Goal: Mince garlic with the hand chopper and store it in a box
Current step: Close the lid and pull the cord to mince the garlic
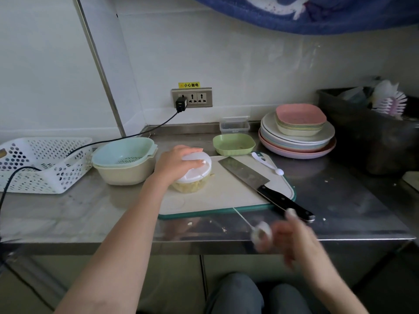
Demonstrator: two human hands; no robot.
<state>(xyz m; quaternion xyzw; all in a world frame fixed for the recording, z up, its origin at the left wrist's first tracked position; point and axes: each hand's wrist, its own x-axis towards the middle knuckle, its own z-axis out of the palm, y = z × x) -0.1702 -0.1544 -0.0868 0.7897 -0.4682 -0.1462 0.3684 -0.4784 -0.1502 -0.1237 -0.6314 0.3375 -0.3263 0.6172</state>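
Observation:
The hand chopper (192, 177) stands on the white cutting board (226, 196), its clear bowl holding yellowish chopped garlic under a white lid. My left hand (174, 163) lies over the lid, fingers curved round its top. My right hand (292, 236), blurred with motion, grips the chopper's white pull handle (261, 233) beyond the counter's front edge. A thin cord (241, 217) runs taut from the handle back toward the chopper. A small clear lidded box (234, 125) sits at the back by the wall.
A cleaver (256, 184) lies diagonally across the board, with a white spoon (267, 164) beside it. A green dish (233, 143), stacked plates (297, 137), a colander bowl (124, 159), a white basket (38, 162) and a dark bin (371, 125) surround the board. Garlic scraps dot the steel counter (340, 200).

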